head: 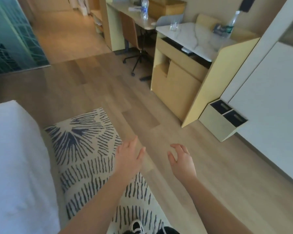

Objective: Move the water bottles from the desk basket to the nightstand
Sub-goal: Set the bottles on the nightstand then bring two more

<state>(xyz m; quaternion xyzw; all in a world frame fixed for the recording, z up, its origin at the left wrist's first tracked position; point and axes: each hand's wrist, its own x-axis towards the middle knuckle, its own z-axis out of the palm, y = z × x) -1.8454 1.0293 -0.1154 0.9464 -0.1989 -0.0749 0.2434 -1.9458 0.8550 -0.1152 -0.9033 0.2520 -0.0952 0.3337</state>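
While both arms reach forward over the floor, the hands carry nothing. Left hand point(129, 155): fingers loosely spread, palm down, hovering above the edge of a patterned rug point(85, 149). Right hand point(180, 159): fingers curled but apart, empty, just right of the left hand, over bare wood floor point(108, 92).

Water bottle point(144, 8): clear, upright, on the desk point(125, 13) far ahead of the left hand, beside a tan box-like container point(166, 8); whether this is the basket cannot be told. Second water bottle point(231, 25): clear, green-labelled, upright, on the marble-topped cabinet point(193, 32) far ahead of the right hand. Glass tumblers point(174, 26): on the same top, left of that bottle.

Desk chair point(134, 41): on castors, tucked under the desk. White bedding point(15, 157): left of the left hand. Frosted glass panel point(12, 39): far ahead to the left. Low box with two dark compartments point(225, 119): ahead and right of the right hand, against a white wall. Black-and-white shoe point(137, 226): below the forearms, on the rug.
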